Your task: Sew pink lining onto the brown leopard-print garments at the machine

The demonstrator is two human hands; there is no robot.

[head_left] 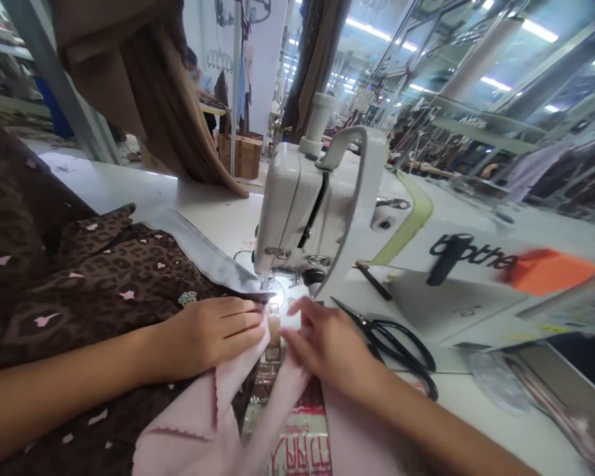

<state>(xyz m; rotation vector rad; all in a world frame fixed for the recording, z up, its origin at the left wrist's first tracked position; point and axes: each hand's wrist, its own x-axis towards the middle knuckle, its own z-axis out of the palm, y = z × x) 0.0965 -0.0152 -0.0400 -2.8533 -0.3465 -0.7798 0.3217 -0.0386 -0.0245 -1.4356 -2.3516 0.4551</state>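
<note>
The flat left hand (218,334) is pressing pink cloth (186,420); the right hand (332,344) is curving loosely, grip unclear. Slipping cloth could be jamming the sewing machine (290,205).

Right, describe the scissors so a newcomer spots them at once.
Start at the big white sewing machine with dark lettering along its arm. Below that arm, just to the right of the person's right hand, lie the scissors. Their slim pointed tip and large black looped handles set them apart from the white machine and the bare hand beside them.
</note>
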